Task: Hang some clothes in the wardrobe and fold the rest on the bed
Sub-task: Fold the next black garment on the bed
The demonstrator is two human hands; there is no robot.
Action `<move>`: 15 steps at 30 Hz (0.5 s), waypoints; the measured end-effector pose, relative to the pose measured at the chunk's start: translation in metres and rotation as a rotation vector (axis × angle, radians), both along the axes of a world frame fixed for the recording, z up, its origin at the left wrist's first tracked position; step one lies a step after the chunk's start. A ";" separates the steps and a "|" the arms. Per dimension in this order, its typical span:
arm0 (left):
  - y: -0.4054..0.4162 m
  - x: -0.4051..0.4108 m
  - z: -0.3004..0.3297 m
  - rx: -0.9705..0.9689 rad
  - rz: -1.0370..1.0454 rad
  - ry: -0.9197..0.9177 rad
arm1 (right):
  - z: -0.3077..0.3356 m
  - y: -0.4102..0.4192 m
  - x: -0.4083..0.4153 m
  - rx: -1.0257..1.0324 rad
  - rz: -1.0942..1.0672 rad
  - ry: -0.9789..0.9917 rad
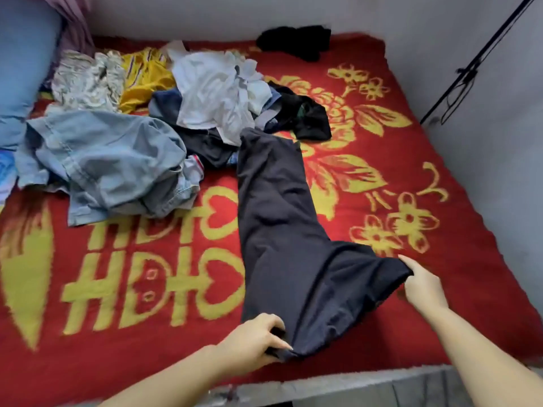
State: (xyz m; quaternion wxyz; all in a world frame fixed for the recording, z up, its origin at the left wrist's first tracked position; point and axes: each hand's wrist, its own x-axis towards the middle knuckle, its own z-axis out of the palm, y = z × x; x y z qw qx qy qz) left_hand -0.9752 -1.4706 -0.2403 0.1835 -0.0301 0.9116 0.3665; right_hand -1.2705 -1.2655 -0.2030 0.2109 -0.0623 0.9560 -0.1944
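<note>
Item: dark trousers (282, 230), laid lengthwise on the red bed cover (147, 289), waist end nearest us and leg running up to touch the unsorted clothes pile (141, 118); our left hand (258, 339) pinches the near waist corner with curled fingers, our right hand (423, 286) grips the opposite corner at the right edge. We judge the cloth light, limp and non-slippery, prone to creasing and sagging if lifted at one point, so we take hold at both waist corners, then at the hem for folding
</note>
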 end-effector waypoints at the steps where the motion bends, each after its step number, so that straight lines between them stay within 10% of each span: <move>1: 0.014 0.004 -0.014 0.039 0.012 -0.019 | -0.008 0.007 0.005 -0.036 -0.032 0.002; 7: 0.067 0.005 -0.062 0.159 0.046 -0.177 | -0.026 -0.015 0.014 -0.282 -0.060 0.079; 11: 0.074 -0.006 -0.068 0.198 0.065 -0.218 | -0.026 -0.083 0.030 -0.356 0.488 0.084; 15: 0.069 -0.013 -0.070 0.223 0.065 -0.315 | -0.065 -0.113 0.069 0.056 1.073 -0.266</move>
